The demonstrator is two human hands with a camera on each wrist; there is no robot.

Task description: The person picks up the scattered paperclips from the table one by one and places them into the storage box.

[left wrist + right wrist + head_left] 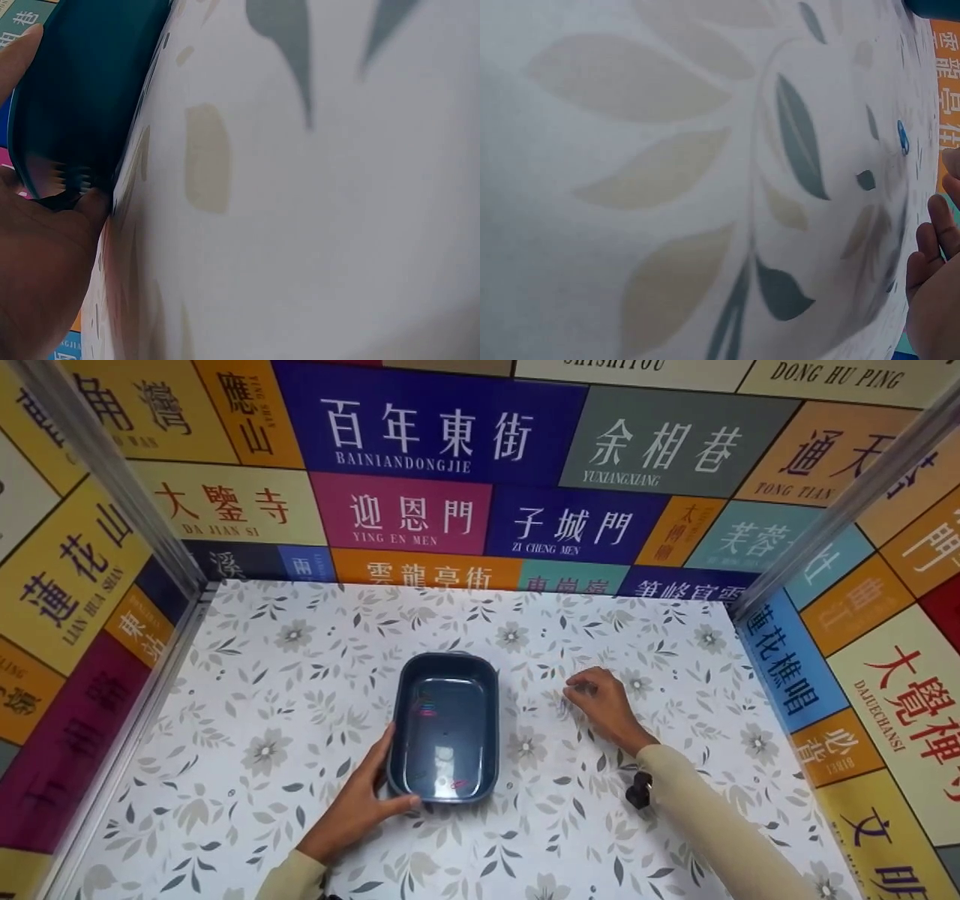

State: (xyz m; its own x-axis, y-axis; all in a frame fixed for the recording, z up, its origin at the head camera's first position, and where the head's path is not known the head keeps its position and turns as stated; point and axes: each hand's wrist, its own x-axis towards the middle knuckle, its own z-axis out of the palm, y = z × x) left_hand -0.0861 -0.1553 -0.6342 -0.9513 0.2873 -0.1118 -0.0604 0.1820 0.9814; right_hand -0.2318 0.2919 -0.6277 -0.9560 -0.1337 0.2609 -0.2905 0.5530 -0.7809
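A dark blue rectangular plastic tub [446,667] sits on the flower-patterned tabletop. My left hand [367,799] grips its near left corner, the thumb at the near rim and the fingers along the left side. In the left wrist view that hand [45,255] shows against the tub's teal-looking wall [82,82]. Inside the tub are small coloured marks or pieces, among them a pink loop [457,785]. My right hand [606,706] is right of the tub, low over the tabletop, fingers loosely bent and nothing visible in them. Ahead of its fingers lies a small blue loop-like piece [903,138].
The white tabletop [315,690] carries printed grey leaves and flowers. Panels with coloured signs [427,427] stand behind it and on both sides, with metal posts [840,502] at the back corners. A dark device [639,791] is strapped at the right wrist.
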